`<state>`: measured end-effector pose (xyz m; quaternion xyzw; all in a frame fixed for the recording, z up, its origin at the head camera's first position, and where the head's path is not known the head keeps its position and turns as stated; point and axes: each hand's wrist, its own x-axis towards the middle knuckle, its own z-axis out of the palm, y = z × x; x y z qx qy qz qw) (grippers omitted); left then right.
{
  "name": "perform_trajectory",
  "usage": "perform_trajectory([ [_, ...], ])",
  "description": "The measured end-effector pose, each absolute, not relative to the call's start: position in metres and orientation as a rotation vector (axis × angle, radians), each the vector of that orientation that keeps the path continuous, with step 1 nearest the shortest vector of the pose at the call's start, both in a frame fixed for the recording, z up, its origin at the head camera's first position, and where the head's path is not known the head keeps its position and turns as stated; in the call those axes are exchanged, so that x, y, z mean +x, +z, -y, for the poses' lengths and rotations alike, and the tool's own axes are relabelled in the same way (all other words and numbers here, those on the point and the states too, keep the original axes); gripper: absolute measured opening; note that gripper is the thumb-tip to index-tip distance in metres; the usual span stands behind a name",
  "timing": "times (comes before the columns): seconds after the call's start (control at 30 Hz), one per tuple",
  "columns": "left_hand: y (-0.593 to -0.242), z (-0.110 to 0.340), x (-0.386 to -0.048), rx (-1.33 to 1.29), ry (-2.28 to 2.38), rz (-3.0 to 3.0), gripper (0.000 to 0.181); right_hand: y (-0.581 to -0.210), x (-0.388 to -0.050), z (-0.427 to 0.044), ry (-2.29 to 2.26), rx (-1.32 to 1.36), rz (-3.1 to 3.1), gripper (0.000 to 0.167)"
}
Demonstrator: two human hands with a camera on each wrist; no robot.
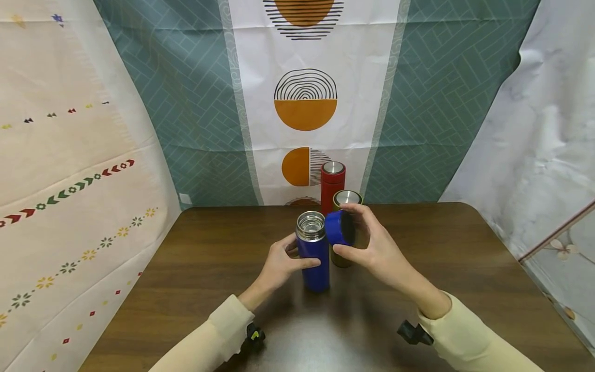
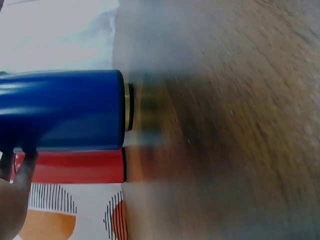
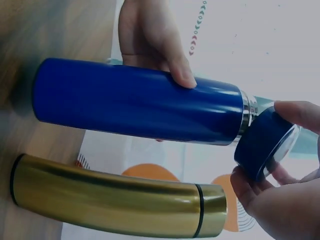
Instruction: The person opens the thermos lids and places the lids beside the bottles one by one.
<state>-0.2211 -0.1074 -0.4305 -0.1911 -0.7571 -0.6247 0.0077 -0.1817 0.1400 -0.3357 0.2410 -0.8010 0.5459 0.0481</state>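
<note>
A blue bottle stands upright on the table, its steel mouth uncovered. The left hand grips its upper body, thumb across the front; the right wrist view shows that thumb on the blue bottle too. Tilted beside the mouth is the blue cap, which the right hand pinches between thumb and fingers. In the right wrist view the cap is close to the steel neck; whether they touch, I cannot tell. The left wrist view shows the lower part of the blue bottle.
Just behind the blue bottle stands a gold bottle with its lid on. A red bottle is farther back, near the rear edge of the brown wooden table. Patterned cloths hang behind and at the sides.
</note>
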Motion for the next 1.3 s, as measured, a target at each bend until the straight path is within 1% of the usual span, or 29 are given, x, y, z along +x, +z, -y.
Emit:
perform_trajectory([
  [0.23, -0.427, 0.118, -0.223, -0.463, -1.932, 2.324, 0.077, -0.342, -0.182, -0.129, 1.51, 0.791, 2.397, 0.068],
  [0.3, -0.427, 0.121, -0.225, -0.435, -1.933, 2.304, 0.078, -0.343, -0.182, -0.126, 1.503, 0.793, 2.376, 0.068],
  [0.6, -0.419, 0.138, -0.231, -0.361, -1.893, 2.22, 0.071, -0.349, -0.186, -0.105, 1.389, 0.8, 2.373, 0.071],
  [0.83, -0.411, 0.15, -0.234, -0.265, -1.838, 2.153, 0.069, -0.356, -0.19, -0.086, 1.29, 0.748, 2.366, 0.069],
  [1.13, -0.405, 0.163, -0.243, -0.13, -1.741, 2.07, 0.07, -0.363, -0.203, -0.065, 1.376, 0.626, 2.415, 0.068],
  [1.2, -0.396, 0.163, -0.239, -0.086, -1.732, 2.071, 0.069, -0.366, -0.207, -0.06, 1.397, 0.592, 2.427, 0.069],
  [1.3, -0.395, 0.167, -0.244, -0.03, -1.726, 2.041, 0.07, -0.371, -0.214, -0.053, 1.434, 0.551, 2.445, 0.07],
])
